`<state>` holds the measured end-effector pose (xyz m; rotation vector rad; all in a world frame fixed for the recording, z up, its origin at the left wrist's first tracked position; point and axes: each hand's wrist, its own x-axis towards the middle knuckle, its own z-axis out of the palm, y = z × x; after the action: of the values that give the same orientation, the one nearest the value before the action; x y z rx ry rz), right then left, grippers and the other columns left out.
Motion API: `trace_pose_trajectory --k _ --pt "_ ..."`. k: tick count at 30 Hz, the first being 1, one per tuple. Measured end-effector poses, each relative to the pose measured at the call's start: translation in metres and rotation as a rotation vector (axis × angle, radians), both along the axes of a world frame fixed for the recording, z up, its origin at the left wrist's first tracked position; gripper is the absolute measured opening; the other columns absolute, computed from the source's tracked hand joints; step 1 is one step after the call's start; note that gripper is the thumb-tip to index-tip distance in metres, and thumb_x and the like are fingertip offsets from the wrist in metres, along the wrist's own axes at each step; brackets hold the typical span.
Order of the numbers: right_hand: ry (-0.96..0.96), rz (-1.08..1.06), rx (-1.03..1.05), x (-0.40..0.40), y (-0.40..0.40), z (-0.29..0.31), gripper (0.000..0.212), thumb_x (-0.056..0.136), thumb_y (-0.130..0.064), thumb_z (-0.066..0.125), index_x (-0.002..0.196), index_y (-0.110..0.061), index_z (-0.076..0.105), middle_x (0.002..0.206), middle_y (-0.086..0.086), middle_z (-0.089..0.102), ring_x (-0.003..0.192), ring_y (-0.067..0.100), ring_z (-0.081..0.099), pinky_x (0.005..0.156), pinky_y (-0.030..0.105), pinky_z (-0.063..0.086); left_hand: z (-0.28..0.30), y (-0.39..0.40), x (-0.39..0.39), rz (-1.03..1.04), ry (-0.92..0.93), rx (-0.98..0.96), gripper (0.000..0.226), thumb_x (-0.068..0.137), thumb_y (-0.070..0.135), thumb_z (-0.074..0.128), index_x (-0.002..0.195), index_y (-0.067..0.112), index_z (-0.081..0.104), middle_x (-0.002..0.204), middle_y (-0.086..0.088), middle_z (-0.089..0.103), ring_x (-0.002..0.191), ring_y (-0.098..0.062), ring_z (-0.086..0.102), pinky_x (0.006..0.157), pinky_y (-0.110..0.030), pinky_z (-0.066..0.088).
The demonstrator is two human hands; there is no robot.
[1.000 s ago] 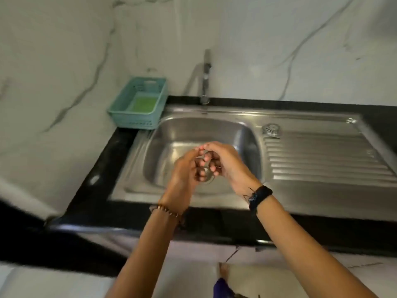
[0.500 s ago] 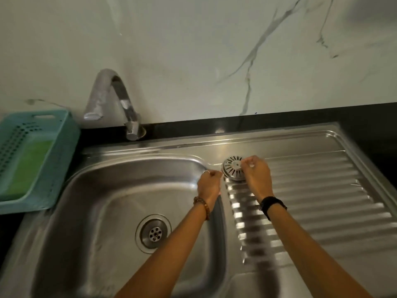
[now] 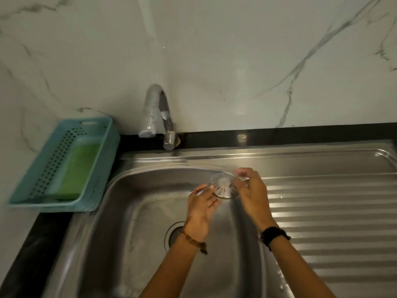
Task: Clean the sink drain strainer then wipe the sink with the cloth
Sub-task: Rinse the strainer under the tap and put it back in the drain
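Dim, soft light — glare streaks on the steel drainboard (image 3: 322,211), motion blur throughout, wide-angle bending at edges.

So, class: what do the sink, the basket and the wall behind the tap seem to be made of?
Sink: likely stainless steel, brushed, with streaky grey reflections. Basket: probably plastic, matte teal, with moulded perforated walls. Wall: marble or marble-look tile, white with grey veins; which one is unclear.

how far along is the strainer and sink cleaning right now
Done: the strainer is out of the drain, which sits open in the basin. In hand: the left hand and right hand both grip the strainer above the sink; no water is visibly running from the tap. Left: cleaning it, refitting it, then wiping the sink. No cloth is clearly visible, only something green in the basket.
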<state>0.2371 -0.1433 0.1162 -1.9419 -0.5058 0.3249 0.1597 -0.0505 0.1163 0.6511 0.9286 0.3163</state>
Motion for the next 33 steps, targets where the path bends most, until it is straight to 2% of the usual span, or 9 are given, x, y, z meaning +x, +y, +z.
trace_pose_trajectory --k 4,10,13,16,18,22,25,30,33 --pt "-0.042 0.089 0.116 -0.020 0.073 0.018 0.016 0.093 -0.014 0.052 0.105 -0.013 0.063 0.102 -0.002 0.063 0.089 0.000 0.057 0.074 0.002 0.045 -0.004 0.060 -0.047 0.043 0.017 -0.001 0.024 0.090 0.002 0.050 0.113 0.006 0.055 0.091 -0.008 0.064 0.086 -0.020 0.061 0.083 -0.030 0.046" --pt "-0.040 0.026 0.139 -0.016 0.178 0.033 0.020 0.089 -0.015 0.059 0.106 -0.004 0.063 0.095 0.006 0.066 0.076 0.009 0.060 0.066 0.007 0.049 -0.003 0.118 -0.072 -0.073 -0.015 -0.038 0.011 0.089 0.006 0.053 0.096 0.009 0.061 0.093 -0.006 0.068 0.085 -0.015 0.064 0.069 -0.025 0.049" --pt "-0.046 -0.084 0.131 -0.021 0.200 0.024 0.024 0.088 -0.017 0.061 0.101 0.003 0.060 0.101 0.020 0.065 0.088 0.028 0.062 0.076 0.033 0.055 -0.005 0.133 -0.079 -0.124 -0.018 -0.040 0.015 0.090 0.005 0.051 0.103 0.006 0.059 0.094 -0.007 0.067 0.086 -0.016 0.063 0.072 -0.026 0.050" --pt "-0.113 -0.057 0.113 -0.026 0.207 0.017 0.030 0.089 -0.022 0.059 0.108 0.001 0.061 0.106 0.011 0.062 0.092 0.017 0.058 0.072 0.004 0.046 -0.008 0.144 -0.083 -0.184 -0.037 -0.042 0.013 0.092 0.004 0.049 0.092 0.010 0.060 0.087 -0.005 0.068 0.082 -0.015 0.064 0.070 -0.025 0.051" --pt "-0.090 0.049 0.033 -0.025 0.209 0.019 0.034 0.091 -0.023 0.056 0.118 -0.002 0.058 0.109 0.007 0.059 0.098 0.016 0.057 0.071 -0.003 0.041 -0.009 0.148 -0.082 -0.218 -0.040 -0.061 0.015 0.092 0.003 0.048 0.088 0.011 0.060 0.086 -0.005 0.067 0.081 -0.015 0.063 0.069 -0.025 0.051" --pt "0.074 0.045 0.015 -0.026 0.186 0.031 0.026 0.092 -0.020 0.055 0.107 -0.001 0.063 0.092 0.005 0.064 0.079 0.012 0.060 0.066 0.010 0.048 -0.014 0.149 -0.081 -0.272 -0.038 -0.116 0.015 0.091 0.002 0.048 0.089 0.010 0.060 0.091 -0.008 0.066 0.083 -0.017 0.062 0.070 -0.027 0.051" --pt "0.145 0.024 -0.276 -0.041 0.149 0.024 0.028 0.095 -0.024 0.049 0.094 -0.001 0.064 0.084 0.009 0.062 0.078 0.020 0.061 0.073 0.029 0.047 -0.023 0.150 -0.084 -0.257 -0.012 -0.164 0.013 0.091 0.000 0.048 0.094 0.006 0.059 0.106 -0.014 0.061 0.094 -0.022 0.060 0.082 -0.034 0.047" --pt "0.289 0.069 -0.309 -0.069 0.121 0.014 0.035 0.095 -0.025 0.047 0.098 0.006 0.062 0.069 0.001 0.054 0.058 0.008 0.044 0.053 0.015 0.033 -0.037 0.146 -0.091 -0.217 0.028 -0.221 0.030 0.092 0.000 0.047 0.122 -0.002 0.050 0.131 -0.021 0.052 0.124 -0.031 0.049 0.092 -0.038 0.041" --pt "0.310 0.062 -0.096 -0.081 0.113 0.015 0.019 0.094 -0.023 0.050 0.091 -0.008 0.061 0.071 0.003 0.062 0.054 0.008 0.051 0.047 0.011 0.039 -0.035 0.146 -0.091 -0.228 -0.027 -0.174 0.033 0.093 0.001 0.045 0.126 0.001 0.048 0.127 -0.019 0.054 0.109 -0.028 0.057 0.089 -0.037 0.045"
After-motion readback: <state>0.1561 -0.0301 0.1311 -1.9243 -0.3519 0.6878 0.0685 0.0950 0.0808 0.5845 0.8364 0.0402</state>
